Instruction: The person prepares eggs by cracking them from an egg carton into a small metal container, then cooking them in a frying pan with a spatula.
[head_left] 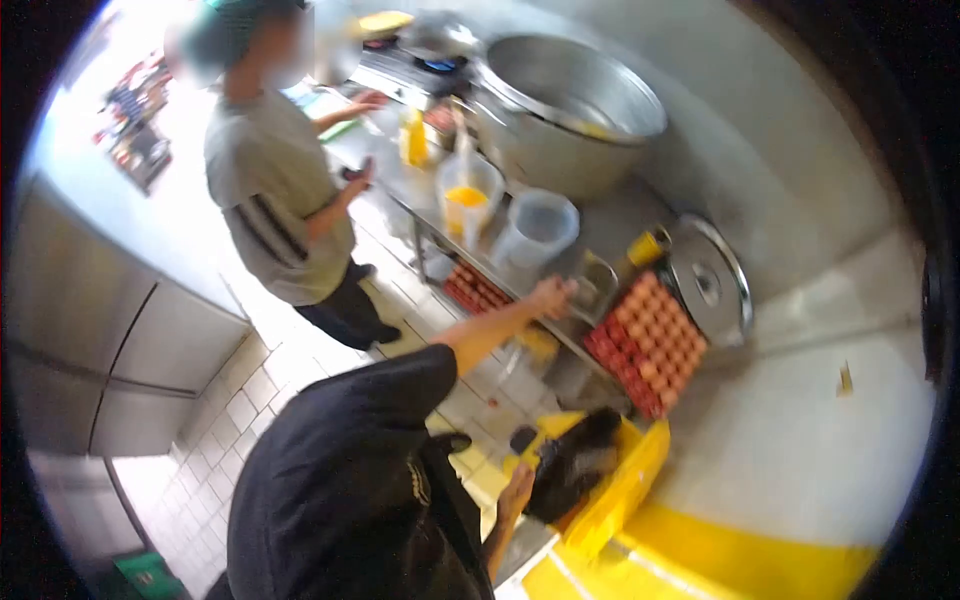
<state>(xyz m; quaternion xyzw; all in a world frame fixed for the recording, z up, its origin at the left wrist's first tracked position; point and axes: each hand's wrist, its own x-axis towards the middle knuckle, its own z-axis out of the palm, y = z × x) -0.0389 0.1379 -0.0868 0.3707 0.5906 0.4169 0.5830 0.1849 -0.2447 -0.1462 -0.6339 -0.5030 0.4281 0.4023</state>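
My left hand [552, 298] stretches out over the steel table, fingers closed at the near edge of a small metal container [597, 287]; blur hides exactly what they grip. A large tray of brown eggs [655, 340] lies just to the right of it. My right hand [515, 492] is low, beside a yellow bin [640, 480] with a black liner or dark contents [578, 465]. Its fingers are partly curled and smeared, so I cannot make out whether it holds anything. An empty-looking clear plastic bucket [540, 228] stands beyond my left hand.
A clear jug with yellow liquid [467, 205] and a huge metal pot [570, 100] stand farther back. A round metal lid [708, 285] leans on the wall near a yellow can [648, 246]. More eggs [475, 288] sit below. A co-worker [275, 190] stands at the left on tiled floor.
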